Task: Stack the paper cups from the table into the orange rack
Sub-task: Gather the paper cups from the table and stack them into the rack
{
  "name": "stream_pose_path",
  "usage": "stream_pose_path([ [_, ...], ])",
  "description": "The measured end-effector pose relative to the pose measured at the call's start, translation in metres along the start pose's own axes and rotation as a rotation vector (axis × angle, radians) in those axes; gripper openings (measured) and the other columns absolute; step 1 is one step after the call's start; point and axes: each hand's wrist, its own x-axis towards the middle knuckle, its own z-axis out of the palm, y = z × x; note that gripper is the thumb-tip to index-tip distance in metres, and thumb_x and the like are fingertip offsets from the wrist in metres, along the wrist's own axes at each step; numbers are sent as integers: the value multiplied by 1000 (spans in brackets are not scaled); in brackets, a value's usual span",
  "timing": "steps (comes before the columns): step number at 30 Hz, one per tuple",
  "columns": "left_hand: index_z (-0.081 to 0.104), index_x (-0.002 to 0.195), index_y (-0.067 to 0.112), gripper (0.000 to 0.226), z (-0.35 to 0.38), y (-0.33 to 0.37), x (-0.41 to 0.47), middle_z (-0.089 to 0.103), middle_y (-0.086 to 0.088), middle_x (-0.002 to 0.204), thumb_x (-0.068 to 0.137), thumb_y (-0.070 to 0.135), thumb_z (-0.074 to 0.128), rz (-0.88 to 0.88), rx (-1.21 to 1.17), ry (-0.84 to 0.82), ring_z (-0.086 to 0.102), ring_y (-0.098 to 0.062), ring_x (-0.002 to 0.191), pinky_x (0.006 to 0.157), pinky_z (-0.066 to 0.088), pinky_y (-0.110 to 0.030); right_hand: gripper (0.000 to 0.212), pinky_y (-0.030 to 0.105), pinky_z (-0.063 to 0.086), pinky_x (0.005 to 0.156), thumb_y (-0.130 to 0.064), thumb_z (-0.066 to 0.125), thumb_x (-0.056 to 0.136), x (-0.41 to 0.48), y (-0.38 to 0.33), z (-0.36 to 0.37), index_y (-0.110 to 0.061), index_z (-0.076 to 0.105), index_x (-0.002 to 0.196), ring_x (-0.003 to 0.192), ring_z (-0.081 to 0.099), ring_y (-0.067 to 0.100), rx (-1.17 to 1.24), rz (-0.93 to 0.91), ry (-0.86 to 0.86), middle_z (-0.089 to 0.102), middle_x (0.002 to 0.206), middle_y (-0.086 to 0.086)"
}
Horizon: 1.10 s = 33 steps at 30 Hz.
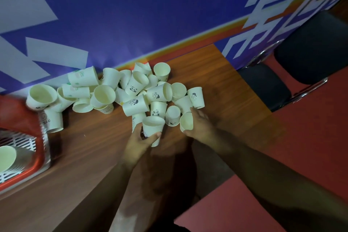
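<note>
Gathering is the step we judge to be in hand: both hands work at the near edge of the pile of paper cups on the worktop, each holding one cup. Our left hand holds an upright cup, its fingers curled round the lower wall and the mouth facing up. Our right hand, just beside it, grips a second cup tipped so that its mouth turns toward the first. Both forearms reach in from the near side of the pile, wrists close together. The next move, as we read it, calls for nesting one cup into the other, lined up so the thin walls do not buckle. The pair then goes to the orange rack, well to the left of the pile, where a stack of cups already lies. Most cups lie loose in the pile, so the task looks far from done.
</note>
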Motion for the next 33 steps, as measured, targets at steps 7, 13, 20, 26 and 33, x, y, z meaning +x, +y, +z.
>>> stream_pose_path([
  [7,52,133,24,59,-29,3,-8,65,7,124,82,32,81,60,-80,59,63,-10,113,88,51,-23,68,39,49,87,-37,76,73,-17,-30,-18,-14,40,126,111,54,25,16,-80,-24,51,128,6],
  [13,53,125,28,44,-93,33,-39,65,7,121,88,22,75,146,-169,184,63,-10,113,89,51,-25,70,28,43,89,-40,72,77,-37,-113,-51,-23,39,137,119,48,12,206,-230,-60,47,132,-6],
  [20,49,135,26,60,-219,35,-103,62,6,130,83,28,79,213,-193,415,60,-9,116,98,52,-37,71,25,50,88,-45,76,74,-62,-260,-33,-31,41,135,117,51,9,288,-487,-59,50,130,-13],
  [26,44,137,43,73,-321,-10,-159,54,12,139,72,44,78,211,-42,569,56,-11,124,96,49,-32,76,21,38,86,-38,78,77,-79,-357,16,-25,38,140,114,46,6,271,-585,-116,46,128,-14],
  [33,49,132,24,62,-369,-55,-156,55,13,130,80,18,82,218,-18,573,56,4,112,82,45,-10,74,24,37,97,-34,80,74,-81,-420,81,-25,42,137,120,47,10,248,-591,-114,48,134,-8],
])
